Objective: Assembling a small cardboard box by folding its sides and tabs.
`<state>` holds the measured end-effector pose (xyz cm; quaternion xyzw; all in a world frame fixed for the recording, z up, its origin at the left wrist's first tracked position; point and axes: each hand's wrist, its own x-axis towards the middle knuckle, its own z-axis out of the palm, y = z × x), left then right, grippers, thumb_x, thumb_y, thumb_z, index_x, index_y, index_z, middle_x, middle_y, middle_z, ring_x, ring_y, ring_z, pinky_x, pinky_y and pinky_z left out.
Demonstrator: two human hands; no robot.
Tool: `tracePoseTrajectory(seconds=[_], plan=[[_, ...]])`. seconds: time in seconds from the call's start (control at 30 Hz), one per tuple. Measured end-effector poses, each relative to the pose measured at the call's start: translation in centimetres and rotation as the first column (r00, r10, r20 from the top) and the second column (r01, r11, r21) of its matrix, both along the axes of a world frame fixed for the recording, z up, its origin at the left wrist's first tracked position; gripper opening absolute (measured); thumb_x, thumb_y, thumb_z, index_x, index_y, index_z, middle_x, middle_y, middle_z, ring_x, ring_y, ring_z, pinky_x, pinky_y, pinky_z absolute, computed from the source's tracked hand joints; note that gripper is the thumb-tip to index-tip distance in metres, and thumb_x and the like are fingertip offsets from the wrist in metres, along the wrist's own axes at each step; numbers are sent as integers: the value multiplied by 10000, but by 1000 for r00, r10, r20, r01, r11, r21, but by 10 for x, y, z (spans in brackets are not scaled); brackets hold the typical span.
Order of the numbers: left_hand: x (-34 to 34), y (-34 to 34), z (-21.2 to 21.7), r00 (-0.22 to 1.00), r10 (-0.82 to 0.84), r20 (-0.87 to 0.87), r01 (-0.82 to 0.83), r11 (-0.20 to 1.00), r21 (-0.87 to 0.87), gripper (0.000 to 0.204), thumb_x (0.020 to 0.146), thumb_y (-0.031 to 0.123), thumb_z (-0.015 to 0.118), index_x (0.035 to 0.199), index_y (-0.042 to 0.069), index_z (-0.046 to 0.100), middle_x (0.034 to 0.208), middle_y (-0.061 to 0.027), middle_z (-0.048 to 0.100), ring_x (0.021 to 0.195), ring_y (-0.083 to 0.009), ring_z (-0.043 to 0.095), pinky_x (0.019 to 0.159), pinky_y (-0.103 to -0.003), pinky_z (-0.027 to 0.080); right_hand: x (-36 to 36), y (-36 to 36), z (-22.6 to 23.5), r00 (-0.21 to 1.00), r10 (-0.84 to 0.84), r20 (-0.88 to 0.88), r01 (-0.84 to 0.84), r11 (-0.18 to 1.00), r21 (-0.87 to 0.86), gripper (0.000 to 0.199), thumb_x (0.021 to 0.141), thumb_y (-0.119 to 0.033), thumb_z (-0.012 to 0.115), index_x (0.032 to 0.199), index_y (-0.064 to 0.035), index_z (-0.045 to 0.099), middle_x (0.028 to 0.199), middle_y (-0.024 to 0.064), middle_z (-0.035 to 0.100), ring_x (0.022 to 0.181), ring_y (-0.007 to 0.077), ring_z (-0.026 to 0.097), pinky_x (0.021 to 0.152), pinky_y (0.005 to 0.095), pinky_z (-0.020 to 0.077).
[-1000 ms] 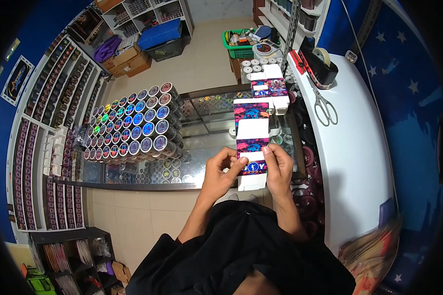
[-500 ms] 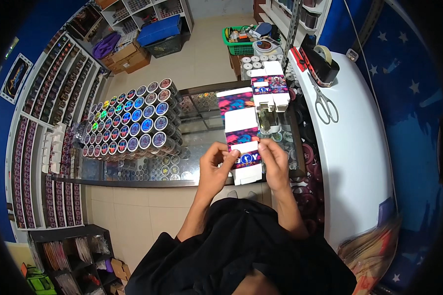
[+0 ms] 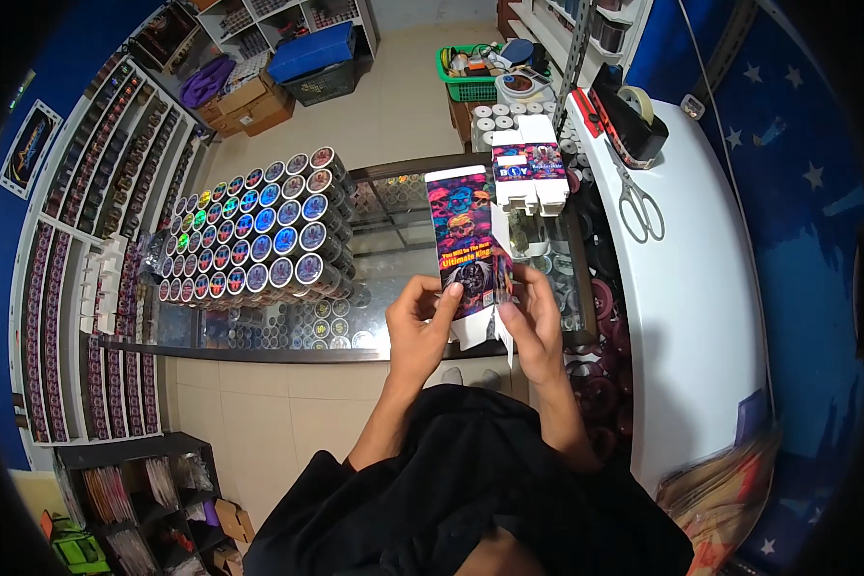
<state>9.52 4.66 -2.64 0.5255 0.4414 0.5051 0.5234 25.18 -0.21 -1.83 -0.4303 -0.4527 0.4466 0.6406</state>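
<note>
A colourful printed cardboard carton (image 3: 463, 226) with skull pictures is between my hands over the glass counter, white end flaps hanging at its near end. My left hand (image 3: 417, 326) grips its near left side, thumb on the printed face. On the other side, my right hand (image 3: 537, 331) is closed on the near right edge, where a side panel stands off from the face. Just beyond the right hand, white and printed cartons (image 3: 530, 165) lie on the counter's right end. The fingers behind the carton are hidden.
Stacked round jars (image 3: 283, 240) fill the left part of the glass counter (image 3: 374, 317). On the white table (image 3: 686, 317) at right lie scissors (image 3: 640, 206) and a tape dispenser (image 3: 629, 125). A green basket (image 3: 470, 88) stands beyond. Shelves (image 3: 96, 192) line the left wall.
The carton has turned to show a different printed face, with its side panel now standing out at the right. My right hand has shifted slightly nearer along its edge.
</note>
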Motion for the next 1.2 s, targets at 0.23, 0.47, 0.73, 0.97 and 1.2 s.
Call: tracePoseTrajectory(seconds=[0.23,0.47,0.73,0.97,1.2], plan=[[-9,4,5,999,-20,34,20,1000,1,172,1030,184,611,1015,13,618,853,17,650,756,-23,526,671,-208,425,10,0,-3,804,53,-593,-102,994,-49,386,1066,-251,505,1352,5,473,1289,90,585,1146,141,577,1014,314,449],[-13,-3,14,976,-108,190,114,993,-24,191,1022,162,619,1129,4,626,909,-9,695,820,-42,595,745,-206,460,6,-2,-20,921,-87,-379,38,990,-136,340,1080,-259,491,1254,4,616,1130,23,673,1012,67,590,908,241,458],[-17,0,15,999,-2,33,2,1000,-10,163,993,158,668,1047,5,658,834,17,645,755,-38,554,680,-214,448,6,5,-12,970,-244,-9,244,969,-26,320,1003,-37,583,1289,53,469,1127,123,665,1001,99,607,881,235,471],[-15,6,21,996,-49,-76,54,997,64,222,1024,177,617,1098,-27,665,904,-15,692,818,-59,589,734,-234,481,11,8,-5,970,-234,71,237,971,-37,459,995,-81,599,1387,59,407,1296,174,579,1165,174,576,985,291,455],[-4,12,0,989,79,-126,-56,984,170,319,988,81,635,1285,-32,614,985,-80,726,818,-104,665,708,-273,535,-3,15,-23,944,-314,96,309,949,69,568,948,-12,636,1432,75,352,1379,201,499,1285,237,504,1094,354,389]])
